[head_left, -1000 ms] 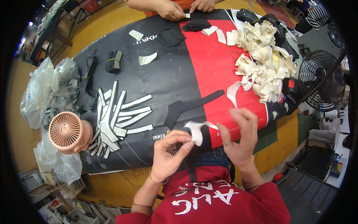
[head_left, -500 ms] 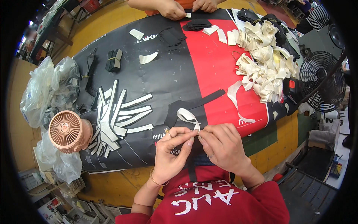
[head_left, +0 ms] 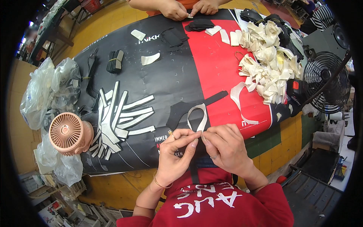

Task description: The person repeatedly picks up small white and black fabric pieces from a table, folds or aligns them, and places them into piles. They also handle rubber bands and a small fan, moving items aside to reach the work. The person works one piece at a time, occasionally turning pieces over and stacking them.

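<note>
My left hand (head_left: 177, 153) and my right hand (head_left: 227, 146) meet at the table's near edge, fingertips pinched together. Between them they grip a white fabric strip (head_left: 204, 114), whose free part curves up into a loop beyond my fingers. The pinched ends are mostly hidden by my fingertips. Behind the loop, a black cut piece with a long narrow arm (head_left: 177, 113) lies flat. To the left is a fanned pile of white strips with dark edges (head_left: 113, 117). Another curved white strip (head_left: 237, 99) rests on the red area at the right.
A pink fan (head_left: 66, 130) and plastic bags (head_left: 41, 94) stand at the left. A heap of cream fabric pieces (head_left: 270, 60) and a black fan (head_left: 327, 81) are at the right. Across the table, a co-worker's hands (head_left: 189, 9) hold a small pale piece. A banded black bundle (head_left: 115, 61) lies far left.
The white strip's loop has opened wider and shifted slightly right. My hands stay nearly in place, still pinching it. The co-worker's hands have drawn closer together.
</note>
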A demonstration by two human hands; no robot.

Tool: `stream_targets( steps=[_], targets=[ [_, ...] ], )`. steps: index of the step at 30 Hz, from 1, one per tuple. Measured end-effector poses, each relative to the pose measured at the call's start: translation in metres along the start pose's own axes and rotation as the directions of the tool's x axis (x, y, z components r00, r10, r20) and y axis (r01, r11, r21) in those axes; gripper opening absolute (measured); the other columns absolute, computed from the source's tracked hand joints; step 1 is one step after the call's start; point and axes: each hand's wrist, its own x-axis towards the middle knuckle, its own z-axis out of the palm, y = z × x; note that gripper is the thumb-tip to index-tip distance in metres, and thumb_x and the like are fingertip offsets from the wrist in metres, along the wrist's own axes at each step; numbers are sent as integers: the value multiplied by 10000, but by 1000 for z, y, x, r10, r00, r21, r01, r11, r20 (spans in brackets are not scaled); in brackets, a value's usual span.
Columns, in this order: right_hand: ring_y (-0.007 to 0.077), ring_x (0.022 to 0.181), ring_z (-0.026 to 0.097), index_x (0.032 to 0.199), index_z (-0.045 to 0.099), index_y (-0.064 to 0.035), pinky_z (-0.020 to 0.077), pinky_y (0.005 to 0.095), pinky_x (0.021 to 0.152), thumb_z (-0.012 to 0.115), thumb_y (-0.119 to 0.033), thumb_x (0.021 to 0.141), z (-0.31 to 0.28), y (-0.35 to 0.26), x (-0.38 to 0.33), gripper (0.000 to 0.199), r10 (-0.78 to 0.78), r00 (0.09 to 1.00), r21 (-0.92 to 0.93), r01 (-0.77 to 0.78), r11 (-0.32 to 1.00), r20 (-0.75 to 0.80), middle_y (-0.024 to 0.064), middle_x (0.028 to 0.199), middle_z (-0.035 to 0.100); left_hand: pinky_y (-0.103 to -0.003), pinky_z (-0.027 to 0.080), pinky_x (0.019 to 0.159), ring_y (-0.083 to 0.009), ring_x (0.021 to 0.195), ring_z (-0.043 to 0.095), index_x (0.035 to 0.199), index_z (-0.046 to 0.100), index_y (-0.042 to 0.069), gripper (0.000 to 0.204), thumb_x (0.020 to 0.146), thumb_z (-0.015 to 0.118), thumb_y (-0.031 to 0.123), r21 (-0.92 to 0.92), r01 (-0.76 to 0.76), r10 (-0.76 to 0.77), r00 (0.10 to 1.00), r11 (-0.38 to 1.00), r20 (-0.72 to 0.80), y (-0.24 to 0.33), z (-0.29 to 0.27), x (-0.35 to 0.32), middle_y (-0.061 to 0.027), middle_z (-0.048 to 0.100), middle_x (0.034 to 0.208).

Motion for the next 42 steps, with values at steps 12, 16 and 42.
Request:
stream_targets(
  steps=[12,16,42],
  targets=[
    [253,795,609,964,680,-20,453,369,741,674,-99,884,2,1,-1,113,21,1000,7,-21,1000,-14,73,914,660,-258,498,801,-138,906,632,1137,742,46,247,905,666,16,-19,16,-17,1000,1000,-5,-2,2,0,-85,672,1026],
    [258,797,609,967,674,-23,454,374,748,671,-101,886,3,2,-1,113,14,1000,6,-14,1000,-8,73,918,657,-261,504,790,-141,878,641,1128,745,46,247,889,689,18,55,-21,23,999,998,-34,-1,5,0,-83,677,1007],
    [184,697,641,855,646,-37,468,316,698,798,-445,810,4,11,2,438,183,983,437,-174,882,20,45,768,635,-235,424,666,-93,730,503,1003,667,3,86,941,637,54,-103,-31,25,998,994,-62,-3,15,4,-46,640,980]
  ],
)
